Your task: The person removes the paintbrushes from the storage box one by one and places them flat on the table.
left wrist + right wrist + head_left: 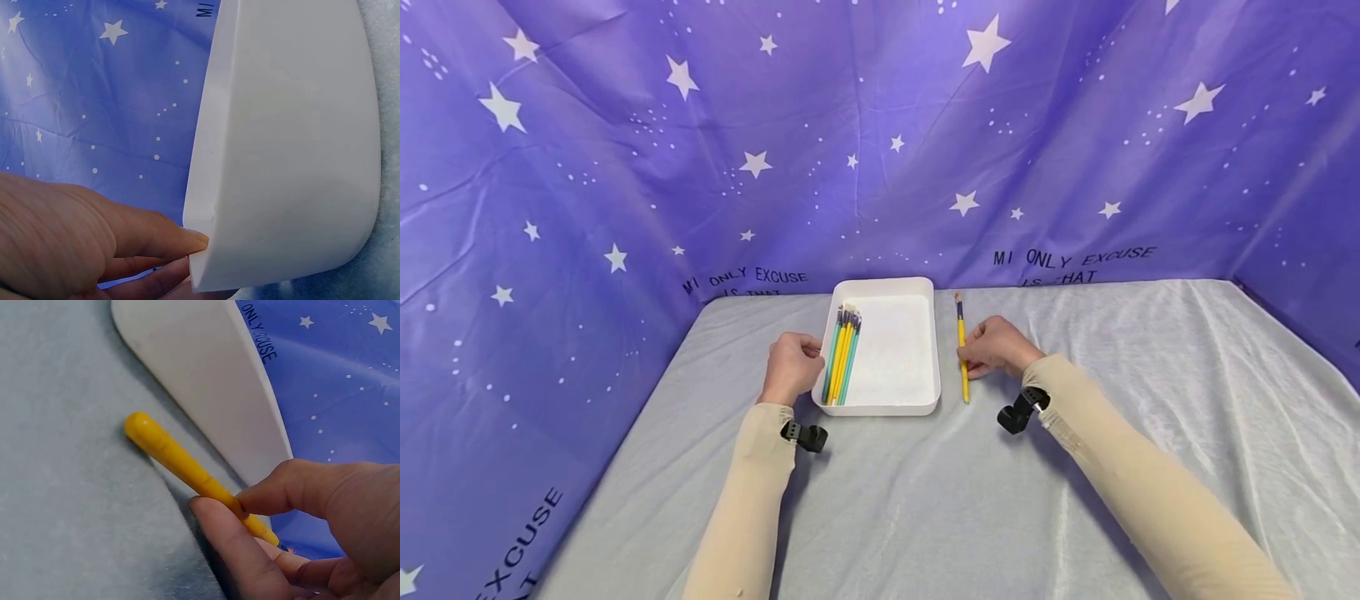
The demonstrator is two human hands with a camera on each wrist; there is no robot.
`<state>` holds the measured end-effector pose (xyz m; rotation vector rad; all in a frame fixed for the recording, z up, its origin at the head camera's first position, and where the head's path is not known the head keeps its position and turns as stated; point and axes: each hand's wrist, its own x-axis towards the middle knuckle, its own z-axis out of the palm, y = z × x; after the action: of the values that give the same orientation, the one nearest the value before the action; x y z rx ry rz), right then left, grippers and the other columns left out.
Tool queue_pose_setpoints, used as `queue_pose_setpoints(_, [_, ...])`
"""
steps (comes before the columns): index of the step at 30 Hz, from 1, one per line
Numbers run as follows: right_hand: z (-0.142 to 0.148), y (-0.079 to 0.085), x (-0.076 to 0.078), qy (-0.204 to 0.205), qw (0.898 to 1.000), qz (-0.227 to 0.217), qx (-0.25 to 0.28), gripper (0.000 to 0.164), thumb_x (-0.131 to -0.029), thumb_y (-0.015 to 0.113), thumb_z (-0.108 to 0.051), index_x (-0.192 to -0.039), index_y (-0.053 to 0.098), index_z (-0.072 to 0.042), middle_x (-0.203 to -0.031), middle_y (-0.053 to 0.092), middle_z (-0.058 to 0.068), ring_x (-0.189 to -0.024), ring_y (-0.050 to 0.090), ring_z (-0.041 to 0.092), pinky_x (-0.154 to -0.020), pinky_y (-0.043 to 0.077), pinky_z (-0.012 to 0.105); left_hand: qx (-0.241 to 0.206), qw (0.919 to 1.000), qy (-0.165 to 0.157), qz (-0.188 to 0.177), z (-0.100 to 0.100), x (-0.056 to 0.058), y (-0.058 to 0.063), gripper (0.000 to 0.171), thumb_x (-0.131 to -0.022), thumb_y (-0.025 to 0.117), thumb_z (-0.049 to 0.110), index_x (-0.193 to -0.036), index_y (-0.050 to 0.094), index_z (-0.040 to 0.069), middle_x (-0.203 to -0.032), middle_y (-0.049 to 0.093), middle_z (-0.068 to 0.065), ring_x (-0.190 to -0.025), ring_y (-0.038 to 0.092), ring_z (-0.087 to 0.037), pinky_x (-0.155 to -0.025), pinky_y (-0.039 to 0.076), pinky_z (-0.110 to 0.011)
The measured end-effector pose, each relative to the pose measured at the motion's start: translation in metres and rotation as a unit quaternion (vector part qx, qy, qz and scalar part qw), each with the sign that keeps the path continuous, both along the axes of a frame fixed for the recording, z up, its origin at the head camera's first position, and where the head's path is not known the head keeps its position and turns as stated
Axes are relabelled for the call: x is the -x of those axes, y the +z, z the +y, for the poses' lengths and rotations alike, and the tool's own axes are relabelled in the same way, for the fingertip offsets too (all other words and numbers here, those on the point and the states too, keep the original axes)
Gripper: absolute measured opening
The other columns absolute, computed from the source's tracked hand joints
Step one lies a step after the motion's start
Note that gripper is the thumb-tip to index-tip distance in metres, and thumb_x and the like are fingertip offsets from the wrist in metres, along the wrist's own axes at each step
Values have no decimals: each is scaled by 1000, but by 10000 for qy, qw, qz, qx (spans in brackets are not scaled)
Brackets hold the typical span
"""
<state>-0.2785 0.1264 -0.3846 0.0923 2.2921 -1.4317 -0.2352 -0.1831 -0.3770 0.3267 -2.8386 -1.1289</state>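
A white rectangular tray (895, 409) sits on the grey cloth, and my left hand (792, 367) pinches its left rim. In the left wrist view the thumb of that hand (134, 244) presses the rim of the tray (300, 137). Several paintbrushes (842, 358) with yellow and teal handles lie together along the tray's left side, bristles toward the far end. Right of the tray, my right hand (996, 348) pinches a yellow paintbrush (964, 367) by its handle, bristles pointing away. The right wrist view shows the handle's rounded end (147, 431) close to the cloth.
Grey cloth (925, 508) covers the table. Behind and at both sides hangs a purple curtain (865, 217) with white stars and lettering. Each wrist carries a small black camera mount, such as the right one (1022, 410).
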Motion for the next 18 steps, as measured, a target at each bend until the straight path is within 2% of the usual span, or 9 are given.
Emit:
queue_pose_setpoints(7, [-1, -4, 0, -21, 9998, 62, -201, 7, -87, 67, 2, -89, 59, 2, -70, 64, 8, -62, 67, 13, -69, 63, 29, 7, 10000, 26, -33, 0, 1, 0, 29, -91, 64, 3, -118, 74, 1, -103, 72, -16, -90, 67, -28, -73, 56, -35])
queue_pose_setpoints(18, [-4, -3, -5, 5, 9959, 492, -756, 12, -84, 72, -2, -86, 60, 2, -71, 69, 9, -58, 70, 12, -65, 63, 30, 72, 10000, 32, -50, -1, 2, -1, 29, -91, 64, 3, -118, 74, 0, -104, 72, -15, -92, 67, -27, -76, 57, -37])
